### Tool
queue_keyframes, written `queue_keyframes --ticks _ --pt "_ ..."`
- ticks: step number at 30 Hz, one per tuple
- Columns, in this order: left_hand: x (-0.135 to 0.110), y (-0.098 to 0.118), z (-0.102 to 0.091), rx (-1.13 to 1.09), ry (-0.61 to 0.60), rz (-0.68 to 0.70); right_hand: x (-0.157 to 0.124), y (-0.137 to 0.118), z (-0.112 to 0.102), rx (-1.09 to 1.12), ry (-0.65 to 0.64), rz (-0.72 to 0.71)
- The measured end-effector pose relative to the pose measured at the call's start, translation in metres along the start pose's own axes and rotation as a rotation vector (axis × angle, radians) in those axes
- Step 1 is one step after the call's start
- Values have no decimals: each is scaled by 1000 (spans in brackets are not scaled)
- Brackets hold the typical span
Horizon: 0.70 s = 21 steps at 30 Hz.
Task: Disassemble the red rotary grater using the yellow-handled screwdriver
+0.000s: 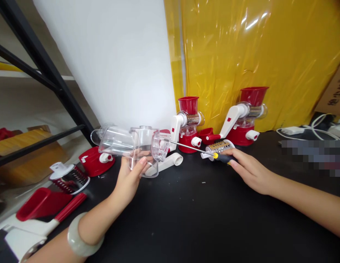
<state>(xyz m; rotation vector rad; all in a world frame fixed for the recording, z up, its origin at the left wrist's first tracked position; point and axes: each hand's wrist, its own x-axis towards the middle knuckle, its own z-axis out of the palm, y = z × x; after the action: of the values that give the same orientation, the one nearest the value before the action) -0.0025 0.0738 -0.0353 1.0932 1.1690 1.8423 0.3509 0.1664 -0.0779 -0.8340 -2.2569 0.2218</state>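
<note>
Left of center in the frame: a clear plastic housing [137, 142] in the closed grip of a left hand [130, 177], at the black bench [203, 219]. Right of center: a screwdriver [223, 157], handle in the closed grip of a right hand [248, 168], shaft pointing left to the housing's right end. Beside the handle, a perforated metal drum [221, 146]. Farther back, upright, a red-and-white grater [190, 120] and a second grater [253, 111]. Toward the left edge, a red base [94, 164].

Two rotary graters [188, 122] stand on a black table [186, 219] alongside a red base [94, 164], white crank [170, 163] and perforated drum [71, 179]
</note>
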Motion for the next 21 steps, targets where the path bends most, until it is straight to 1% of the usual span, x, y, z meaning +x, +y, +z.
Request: queue_keyframes --ticks 3,5,10,11,13,17,19,21 --pt "2 1 -1 -18 3 6 1 1 3 19 25 -42" --pt "3 1 -2 -24 15 3 2 4 6 16 73 -43" --pt "4 1 -1 -9 36 -11 6 10 8 12 320 -37" --pt "4 1 -2 -10 33 -10 6 11 8 28 351 -23" --pt "4 1 -3 -13 19 -9 6 11 9 74 334 28" --pt "4 -1 -4 -10 14 -14 4 7 7 152 186 136" --pt "5 -1 -4 -11 21 -11 2 6 6 173 144 130" --pt "5 -1 -3 -18 30 -8 1 4 4 188 117 88"
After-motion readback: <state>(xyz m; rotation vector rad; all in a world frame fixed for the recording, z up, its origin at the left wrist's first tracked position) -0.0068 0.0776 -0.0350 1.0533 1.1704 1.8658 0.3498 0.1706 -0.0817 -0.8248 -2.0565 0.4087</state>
